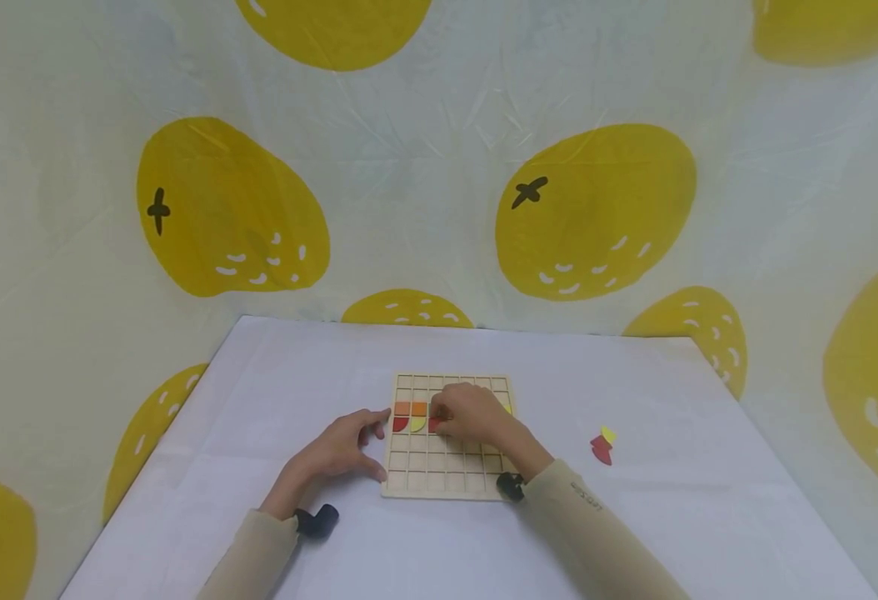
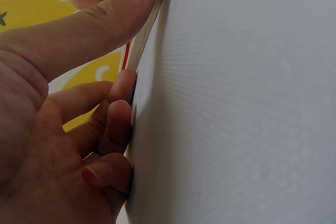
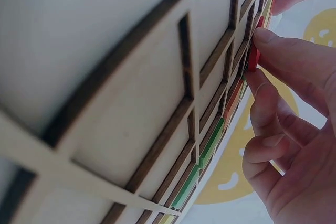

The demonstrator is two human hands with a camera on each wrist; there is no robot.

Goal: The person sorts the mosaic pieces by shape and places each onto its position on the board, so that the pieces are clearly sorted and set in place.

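Observation:
A wooden grid board (image 1: 446, 461) lies on the table. My right hand (image 1: 476, 417) is over its middle, pinching a red piece (image 3: 253, 59) between thumb and finger at a cell, as the right wrist view shows. Left of that hand, two orange pieces (image 1: 411, 409) sit above a red rounded piece (image 1: 400, 424) and a yellow rounded piece (image 1: 417, 426). Green pieces (image 3: 211, 142) also sit in cells, hidden by the hand in the head view. My left hand (image 1: 337, 450) touches the board's left edge with spread thumb and fingers, holding no piece.
Loose red pieces (image 1: 601, 452) and a yellow piece (image 1: 608, 434) lie on the white tabletop (image 1: 679, 517) to the right of the board. Behind the table hangs a pale cloth (image 1: 409, 208) printed with yellow fruit. A black wrist camera (image 1: 317, 522) is on the left wrist.

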